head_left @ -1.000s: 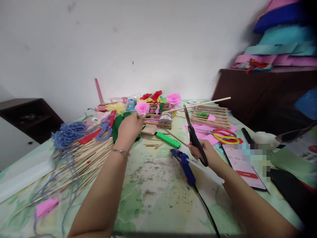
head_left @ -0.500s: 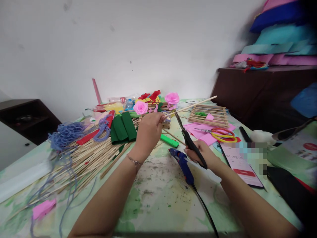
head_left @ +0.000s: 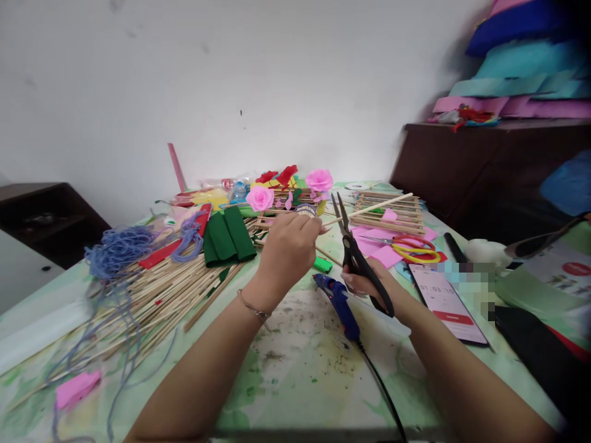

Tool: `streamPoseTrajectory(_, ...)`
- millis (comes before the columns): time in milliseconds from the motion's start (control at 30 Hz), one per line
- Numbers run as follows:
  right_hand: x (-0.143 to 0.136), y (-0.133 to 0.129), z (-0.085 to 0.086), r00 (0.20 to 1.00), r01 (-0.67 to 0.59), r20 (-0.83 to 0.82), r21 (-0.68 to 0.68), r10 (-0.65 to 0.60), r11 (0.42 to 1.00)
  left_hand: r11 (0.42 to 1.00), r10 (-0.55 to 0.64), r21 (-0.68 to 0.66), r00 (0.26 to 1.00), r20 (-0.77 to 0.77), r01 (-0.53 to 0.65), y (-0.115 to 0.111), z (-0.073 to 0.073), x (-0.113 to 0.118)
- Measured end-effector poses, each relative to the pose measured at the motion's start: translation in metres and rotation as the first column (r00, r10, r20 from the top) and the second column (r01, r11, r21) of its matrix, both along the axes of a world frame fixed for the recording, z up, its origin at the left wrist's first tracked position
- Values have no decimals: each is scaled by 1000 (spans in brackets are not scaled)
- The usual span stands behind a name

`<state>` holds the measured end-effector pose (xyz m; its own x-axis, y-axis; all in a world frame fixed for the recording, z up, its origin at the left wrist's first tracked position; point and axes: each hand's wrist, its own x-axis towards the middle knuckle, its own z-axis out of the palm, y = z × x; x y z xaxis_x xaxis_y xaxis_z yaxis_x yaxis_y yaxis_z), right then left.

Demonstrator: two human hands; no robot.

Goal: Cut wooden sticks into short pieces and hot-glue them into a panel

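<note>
My left hand (head_left: pixel 292 247) is closed round one end of a thin wooden stick (head_left: pixel 385 203), which points out to the right and slightly up. In my right hand (head_left: pixel 369 284) is a pair of black-handled scissors (head_left: pixel 353 252), fingers in the handles. The scissor blades stand parted and point up, with the stick crossing at them. Just below the scissors lies a blue glue gun (head_left: pixel 341 306) with its cord running to the table's front edge. A green cutter (head_left: pixel 322 264) lies partly behind my left hand.
Many loose wooden sticks (head_left: pixel 170 301), blue yarn (head_left: pixel 120 249) and folded green paper (head_left: pixel 228 237) lie at the left. Pink paper flowers (head_left: pixel 260 198) stand at the back. To the right are a stick frame (head_left: pixel 388 212), red-and-yellow scissors (head_left: pixel 415 248) and a phone (head_left: pixel 447 304).
My left hand has moved slightly right and down with the stick. The scissor blades have spread wider, and the stick now sits lower against them.
</note>
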<state>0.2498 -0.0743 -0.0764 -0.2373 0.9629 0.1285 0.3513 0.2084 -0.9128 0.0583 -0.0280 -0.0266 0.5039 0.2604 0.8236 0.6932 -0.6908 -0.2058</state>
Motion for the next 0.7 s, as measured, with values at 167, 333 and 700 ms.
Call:
streamPoseTrajectory(167,2,2,-5,999,-24,-24,-41,23,999,1000,-7,5,1000,14,7,5,-3,0)
streamPoseTrajectory(333,-2,3,-8,999,-5,-37,-83,2,997,1000,6,-12,1000,24,-5,9,-6,1)
streamPoseTrajectory(700,-5,1,3,996,84,-21,-61,-85,995,1000,-14,-25,999,-52,13,3,-8,5)
